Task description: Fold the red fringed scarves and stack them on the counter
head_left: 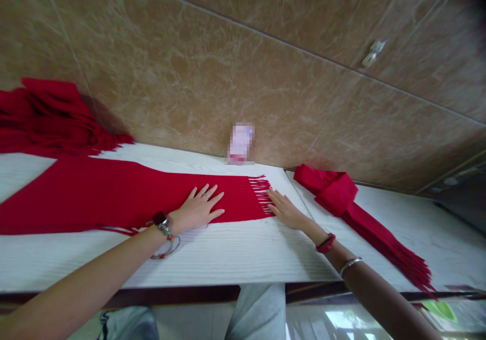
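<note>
A long red scarf lies flat across a white table, its fringed end pointing right. My left hand rests flat on the scarf near that end, fingers spread and open. My right hand lies open on the table with its fingertips touching the scarf's fringe. I wear bracelets on both wrists.
A pile of red scarves sits at the back left. A folded red scarf with fringe lies on the right part of the table. A small blurred packet leans on the brown tiled wall. The table's front edge is near my legs.
</note>
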Demonstrator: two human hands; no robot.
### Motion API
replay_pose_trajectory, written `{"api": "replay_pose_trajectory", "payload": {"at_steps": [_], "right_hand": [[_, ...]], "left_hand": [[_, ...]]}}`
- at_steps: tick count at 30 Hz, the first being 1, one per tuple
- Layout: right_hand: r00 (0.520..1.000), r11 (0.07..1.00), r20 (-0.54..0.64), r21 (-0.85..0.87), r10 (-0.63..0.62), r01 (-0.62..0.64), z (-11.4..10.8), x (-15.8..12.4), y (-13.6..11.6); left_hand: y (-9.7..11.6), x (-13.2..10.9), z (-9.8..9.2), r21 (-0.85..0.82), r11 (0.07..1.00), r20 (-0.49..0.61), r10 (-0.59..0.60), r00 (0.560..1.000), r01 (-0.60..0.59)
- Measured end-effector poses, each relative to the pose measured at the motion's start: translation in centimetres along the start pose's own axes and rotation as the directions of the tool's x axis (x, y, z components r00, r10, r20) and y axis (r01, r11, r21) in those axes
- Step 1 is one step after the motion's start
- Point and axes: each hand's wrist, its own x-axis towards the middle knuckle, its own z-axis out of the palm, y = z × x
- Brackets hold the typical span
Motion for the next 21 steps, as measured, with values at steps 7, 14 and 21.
{"api": "replay_pose_trajectory", "payload": {"at_steps": [7, 14, 21], "right_hand": [[0.988, 0.994, -0.153, 0.110, -0.001, 0.018, -1.1, 0.4, -2.4], [0.917, 0.902, -0.017, 0.176, -0.397, 0.394, -2.6, 2.8, -9.4], [0.918, 0.896, -0.053, 0.203, -0.393, 0.396, -2.5, 2.3, -6.9]], "left_hand": [[0.5, -1.0, -1.3, 0.024, 0.986, -0.059, 0.166, 0.984, -0.165], [1.2, -1.7, -3.0, 0.115, 0.928, -0.079, 0.364, 0.928, -0.354], [0.3, -2.0, -3.8, 0.140, 0.922, 0.023, 0.362, 0.932, -0.362]]}}
